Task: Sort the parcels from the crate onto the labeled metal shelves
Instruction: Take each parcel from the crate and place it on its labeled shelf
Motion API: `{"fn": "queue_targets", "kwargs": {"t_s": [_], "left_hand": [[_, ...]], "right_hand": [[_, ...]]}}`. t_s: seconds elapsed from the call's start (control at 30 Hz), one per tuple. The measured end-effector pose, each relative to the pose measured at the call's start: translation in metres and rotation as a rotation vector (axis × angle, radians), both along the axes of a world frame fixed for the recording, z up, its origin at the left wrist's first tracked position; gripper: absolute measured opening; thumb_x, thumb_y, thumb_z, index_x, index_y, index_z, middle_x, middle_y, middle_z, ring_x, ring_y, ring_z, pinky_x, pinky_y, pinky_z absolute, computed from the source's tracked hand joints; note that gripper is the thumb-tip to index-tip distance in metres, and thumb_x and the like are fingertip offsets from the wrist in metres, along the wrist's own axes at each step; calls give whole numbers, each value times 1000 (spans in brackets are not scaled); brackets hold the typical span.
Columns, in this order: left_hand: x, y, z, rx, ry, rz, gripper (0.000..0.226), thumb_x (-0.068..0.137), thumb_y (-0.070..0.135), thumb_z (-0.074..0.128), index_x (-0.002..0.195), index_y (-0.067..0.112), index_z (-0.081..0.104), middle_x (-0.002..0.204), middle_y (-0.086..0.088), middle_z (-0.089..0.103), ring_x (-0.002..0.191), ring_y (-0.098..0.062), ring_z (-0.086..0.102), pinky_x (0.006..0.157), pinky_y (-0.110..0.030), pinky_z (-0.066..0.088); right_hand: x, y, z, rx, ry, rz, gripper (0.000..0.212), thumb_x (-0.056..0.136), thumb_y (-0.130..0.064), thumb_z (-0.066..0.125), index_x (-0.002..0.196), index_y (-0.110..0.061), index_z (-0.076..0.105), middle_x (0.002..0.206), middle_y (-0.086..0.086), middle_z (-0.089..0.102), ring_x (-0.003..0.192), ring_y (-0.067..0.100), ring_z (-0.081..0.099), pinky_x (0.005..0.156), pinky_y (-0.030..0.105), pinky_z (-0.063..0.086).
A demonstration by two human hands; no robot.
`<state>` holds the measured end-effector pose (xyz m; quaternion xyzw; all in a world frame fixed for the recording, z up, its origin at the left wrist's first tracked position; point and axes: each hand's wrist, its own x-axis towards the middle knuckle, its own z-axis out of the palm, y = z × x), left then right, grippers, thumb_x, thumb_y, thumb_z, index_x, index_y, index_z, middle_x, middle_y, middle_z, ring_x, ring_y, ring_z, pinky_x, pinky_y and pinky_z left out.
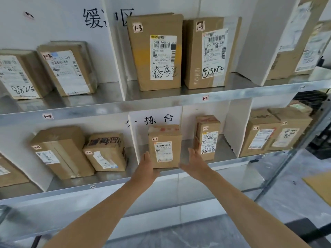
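Box (165, 133) between left hand (146, 164) and right hand (194, 162): matt brown cardboard, slightly creased, white paper label. Shelf (186, 144) under it: smooth bare metal, dull sheen. Dividers (238, 126) either side: matt white board.

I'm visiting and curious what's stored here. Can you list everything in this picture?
metal shelves: two, silver, one above the other
dividers: several, white, splitting shelves into bays
shelf tags: three, white, front rims
handwritten signs: two, black on white, back wall
upper parcels: about six, brown, upper shelf
lower parcels: at least seven, brown, lower shelf
centre parcel: one of those, brown, lower middle bay
left hand: one, bare, open at the centre parcel's left side
right hand: one, bare, open beside its right side
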<state>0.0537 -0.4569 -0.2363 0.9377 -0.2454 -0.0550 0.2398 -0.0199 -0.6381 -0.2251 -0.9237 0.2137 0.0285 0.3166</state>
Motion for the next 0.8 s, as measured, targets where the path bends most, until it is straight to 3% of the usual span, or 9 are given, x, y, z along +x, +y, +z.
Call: {"fn": "queue_targets", "kwargs": {"t_s": [0.17,0.3,0.43,0.57,0.67,0.8], "left_hand": [[26,-25,-25,-122,152,104,70,89,11,61,143,-1,19,135,-16,32,125,-27,40,92,-18,32],[54,-44,-42,-211,274,180,65,77,7,69,129,4,29,122,-12,39,112,-25,48,86,-31,49],[73,-60,-55,-216,311,210,61,77,10,71,125,0,34,123,-14,39,114,-26,46,78,-19,37],[79,-69,-63,-263,304,215,67,79,6,68,132,2,29,127,-13,33,120,-24,39,85,-18,34],[83,-73,-59,-252,283,206,70,78,9,68,136,4,29,129,-13,33,121,-25,39,94,-25,38],[91,-81,-57,-287,269,227,76,71,9,73,136,7,31,128,-9,34,120,-23,41,95,-27,41]], "right_hand": [[37,-16,-12,112,49,-60,89,91,-34,63,156,-9,8,160,9,16,144,29,29,111,38,33],[65,-19,-26,238,78,-207,87,90,-30,64,155,-9,9,156,13,24,138,31,36,92,31,40],[91,-22,-39,301,49,-208,74,88,-22,64,149,-12,23,145,10,43,129,28,46,98,35,45],[113,-32,-40,315,52,-211,62,91,-17,60,145,-10,30,139,10,49,121,28,52,80,29,40],[122,-37,-40,364,15,-207,69,87,-10,60,148,-16,28,140,7,50,120,27,53,80,29,43],[129,-44,-40,446,-18,-159,84,83,-8,62,153,-26,21,142,-1,50,119,21,54,86,31,49]]}}
